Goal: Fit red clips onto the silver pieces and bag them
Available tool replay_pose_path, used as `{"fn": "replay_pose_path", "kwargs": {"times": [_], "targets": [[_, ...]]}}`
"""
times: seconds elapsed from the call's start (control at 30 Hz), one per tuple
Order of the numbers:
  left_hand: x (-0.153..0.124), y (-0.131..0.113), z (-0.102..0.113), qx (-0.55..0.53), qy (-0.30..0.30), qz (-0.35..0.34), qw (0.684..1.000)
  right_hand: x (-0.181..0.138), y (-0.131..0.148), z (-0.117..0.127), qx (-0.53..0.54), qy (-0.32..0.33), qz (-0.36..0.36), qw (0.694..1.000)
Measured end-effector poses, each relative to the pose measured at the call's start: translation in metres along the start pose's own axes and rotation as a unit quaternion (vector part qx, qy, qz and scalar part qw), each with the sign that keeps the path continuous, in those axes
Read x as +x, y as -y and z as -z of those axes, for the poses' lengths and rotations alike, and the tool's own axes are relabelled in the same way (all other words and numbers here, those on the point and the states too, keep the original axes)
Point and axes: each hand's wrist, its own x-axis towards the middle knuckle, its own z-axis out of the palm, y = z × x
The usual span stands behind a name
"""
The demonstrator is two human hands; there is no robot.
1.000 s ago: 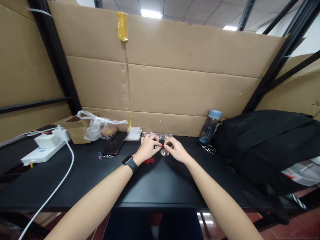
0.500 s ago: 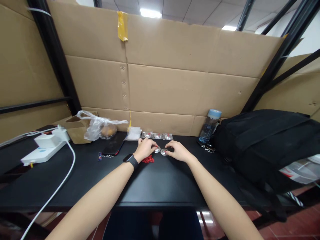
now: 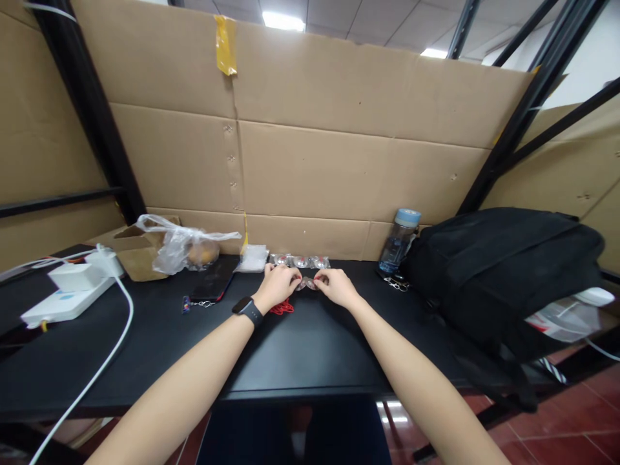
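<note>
I hold two small silvery discs (image 3: 307,283) pinched between the fingertips of both hands, near the back edge of the black table (image 3: 310,349) at its middle. Whether they rest on the table or hang just above it I cannot tell. I judge this a fine fingertip step, and the next move calls for a light, steady pinch and small finger turns, not force. My left hand (image 3: 278,284) is curled, knuckles up, over a red cord (image 3: 282,309) lying on the table, with a black watch (image 3: 245,309) on its wrist. My right hand (image 3: 336,286) mirrors it, fingers bent inward. Both forearms reach across from the table's front edge. Packets of discs (image 3: 300,261) line its back edge, and a water bottle (image 3: 398,241) and a black backpack (image 3: 498,271) stand towards its right end.
</note>
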Motion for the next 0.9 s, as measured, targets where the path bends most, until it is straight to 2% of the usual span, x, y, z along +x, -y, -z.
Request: {"fn": "replay_pose_path", "kwargs": {"times": [0.17, 0.37, 0.5, 0.73, 0.9], "targets": [[0.006, 0.0, 0.005, -0.094, -0.048, 0.085, 0.991, 0.003, -0.001, 0.003, 0.149, -0.096, -0.06, 0.982], [0.007, -0.002, 0.006, -0.172, -0.06, 0.104, 0.978, 0.004, 0.006, -0.007, 0.269, -0.113, -0.085, 0.953], [0.006, -0.01, 0.004, -0.198, -0.054, 0.117, 0.972, 0.002, 0.014, -0.013, 0.345, -0.085, -0.095, 0.93], [0.004, -0.021, 0.006, -0.21, -0.046, 0.111, 0.97, -0.004, 0.025, -0.008, 0.518, -0.018, -0.158, 0.841], [0.003, -0.019, 0.006, -0.185, -0.051, 0.099, 0.976, -0.007, 0.026, -0.002, 0.552, 0.02, -0.153, 0.819]]}}
